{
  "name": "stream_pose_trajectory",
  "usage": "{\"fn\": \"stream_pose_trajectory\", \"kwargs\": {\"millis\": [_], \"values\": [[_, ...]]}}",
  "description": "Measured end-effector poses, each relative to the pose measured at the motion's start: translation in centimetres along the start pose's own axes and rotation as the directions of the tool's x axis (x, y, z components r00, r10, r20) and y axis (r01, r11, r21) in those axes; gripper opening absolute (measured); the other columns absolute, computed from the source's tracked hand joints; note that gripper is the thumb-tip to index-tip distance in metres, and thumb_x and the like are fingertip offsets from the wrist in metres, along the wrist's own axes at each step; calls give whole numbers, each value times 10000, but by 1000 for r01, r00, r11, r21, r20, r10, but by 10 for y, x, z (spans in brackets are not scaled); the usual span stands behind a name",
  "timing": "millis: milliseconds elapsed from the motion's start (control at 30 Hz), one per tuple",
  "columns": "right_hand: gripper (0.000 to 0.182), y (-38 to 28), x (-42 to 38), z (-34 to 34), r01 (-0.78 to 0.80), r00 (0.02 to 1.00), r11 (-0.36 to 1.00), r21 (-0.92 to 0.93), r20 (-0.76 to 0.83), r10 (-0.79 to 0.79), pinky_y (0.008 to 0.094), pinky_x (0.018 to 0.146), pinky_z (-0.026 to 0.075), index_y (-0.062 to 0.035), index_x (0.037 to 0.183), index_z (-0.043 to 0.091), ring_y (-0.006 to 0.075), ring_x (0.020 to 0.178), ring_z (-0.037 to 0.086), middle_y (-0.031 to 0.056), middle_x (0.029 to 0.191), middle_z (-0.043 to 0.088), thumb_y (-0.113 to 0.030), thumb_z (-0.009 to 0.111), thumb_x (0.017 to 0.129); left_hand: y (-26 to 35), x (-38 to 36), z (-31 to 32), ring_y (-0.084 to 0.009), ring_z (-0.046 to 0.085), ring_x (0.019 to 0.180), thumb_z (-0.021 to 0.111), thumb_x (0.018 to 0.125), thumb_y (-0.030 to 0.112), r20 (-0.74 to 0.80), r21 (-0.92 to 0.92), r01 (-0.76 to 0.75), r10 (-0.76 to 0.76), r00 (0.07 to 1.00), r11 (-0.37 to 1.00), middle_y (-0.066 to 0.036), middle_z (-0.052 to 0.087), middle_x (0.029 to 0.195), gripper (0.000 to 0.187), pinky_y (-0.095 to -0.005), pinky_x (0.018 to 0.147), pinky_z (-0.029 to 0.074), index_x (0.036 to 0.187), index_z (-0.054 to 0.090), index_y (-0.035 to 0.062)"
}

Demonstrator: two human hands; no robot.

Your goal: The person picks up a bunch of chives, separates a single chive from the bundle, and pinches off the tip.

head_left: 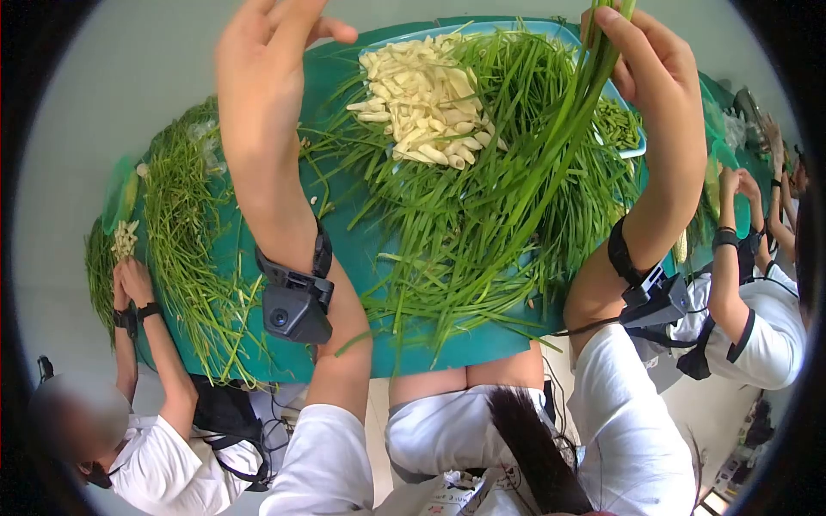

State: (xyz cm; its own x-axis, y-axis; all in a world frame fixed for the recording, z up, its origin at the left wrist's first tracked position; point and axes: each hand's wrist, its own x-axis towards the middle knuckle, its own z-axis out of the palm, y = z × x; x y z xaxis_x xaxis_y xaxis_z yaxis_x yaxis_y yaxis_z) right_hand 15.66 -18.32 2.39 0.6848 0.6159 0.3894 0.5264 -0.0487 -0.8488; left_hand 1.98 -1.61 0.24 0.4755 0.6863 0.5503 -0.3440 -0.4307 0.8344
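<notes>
The fingers of the right hand, at one o'clock from the middle of the view, were closed on a bunch of long green stalks, pinched near its upper end, while the leaves hung down and toward seven o'clock. The left hand, at eleven o'clock, had its visible fingers open and apart, some tips cut off by the top edge, and no grip showed. Between the hands, toward twelve o'clock, lay a blue tray bearing pale peeled pieces, with short green pieces at its right end. A loose heap of green leaves spread from the tray toward six o'clock over the green table. Another heap of stalks lay at nine o'clock. Farther out, a co-worker at eight o'clock held a small pale bunch, and another person worked at three o'clock.
</notes>
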Motion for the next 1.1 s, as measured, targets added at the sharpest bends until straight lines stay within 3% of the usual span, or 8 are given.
{"fn": "stream_pose_trajectory", "kwargs": {"millis": [100, 200, 300, 367, 433, 667, 900, 1100], "values": [[214, 2, -4, 2, 63, 998, 997, -36, -18, -63, 171, 393, 236, -12, 722, 578, 18, 414, 339, -47, 511, 450, -168, 506, 851, 2, -1, 4, -46, 484, 543, 535, 848, 110, 0, -28, -38, 38, 999, 999, -132, 643, 837, 268, -151, 541, 399, 1028, 485, -83], [212, 4, -2, 3, 93, 994, 995, -26, -63, -94, 172, 391, 236, -11, 720, 578, 16, 412, 337, -48, 510, 449, -161, 504, 852, -11, 6, -8, -30, 465, 617, 512, 864, 161, 99, 57, -23, 17, 995, 998, -167, 609, 1027, 247, -169, 696, 404, 1028, 535, -22], [213, 8, -3, 3, 101, 993, 995, 15, -57, -100, 171, 391, 235, -10, 721, 579, 15, 412, 337, -49, 509, 450, -160, 504, 853, -16, 4, -10, -39, 460, 604, 510, 864, 154, 149, 28, -34, 30, 988, 999, -181, 610, 1013, 250, -173, 677, 403, 1034, 530, -29], [214, 4, -4, 2, 138, 990, 990, 31, -45, -137, 170, 391, 234, -9, 724, 580, 14, 412, 337, -49, 510, 452, -162, 505, 853, -9, 1, -5, -47, 447, 584, 514, 864, 154, 34, 65, 0, -2, 999, 998, -167, 621, 983, 255, -174, 664, 398, 1026, 527, -43], [217, -10, -1, 0, -87, 996, 994, -59, -26, 86, 169, 392, 235, -4, 729, 583, 14, 412, 341, -48, 511, 457, -164, 506, 854, -11, 2, -7, -46, 441, 579, 519, 862, 155, 47, 50, -30, 28, 999, 998, -139, 627, 934, 247, -177, 670, 399, 1020, 535, -34], [207, 5, -4, 4, 74, 997, 997, 31, -37, -73, 165, 389, 232, -13, 723, 577, 14, 414, 345, -50, 514, 457, -160, 510, 852, -14, 2, -7, -23, 387, 536, 548, 844, 155, 15, 27, -51, 50, 999, 998, -20, 580, 739, 213, -181, 671, 396, 998, 591, 15], [204, -2, -1, 4, 33, 999, 999, -9, -19, -33, 166, 385, 239, -13, 729, 573, 19, 411, 342, -47, 514, 451, -162, 508, 853, -14, 4, -15, -12, 341, 487, 577, 821, 147, 68, 97, 30, -36, 997, 995, -29, 586, 770, 234, -185, 701, 404, 995, 604, -8], [205, -4, -1, 3, 2, 999, 1000, 11, 34, -2, 168, 384, 238, -16, 732, 572, 19, 412, 338, -52, 512, 443, -166, 504, 854, -15, 6, -13, -6, 346, 483, 578, 828, 167, 83, 86, -57, 50, 995, 995, -58, 628, 800, 240, -177, 690, 404, 976, 610, -19]]}}
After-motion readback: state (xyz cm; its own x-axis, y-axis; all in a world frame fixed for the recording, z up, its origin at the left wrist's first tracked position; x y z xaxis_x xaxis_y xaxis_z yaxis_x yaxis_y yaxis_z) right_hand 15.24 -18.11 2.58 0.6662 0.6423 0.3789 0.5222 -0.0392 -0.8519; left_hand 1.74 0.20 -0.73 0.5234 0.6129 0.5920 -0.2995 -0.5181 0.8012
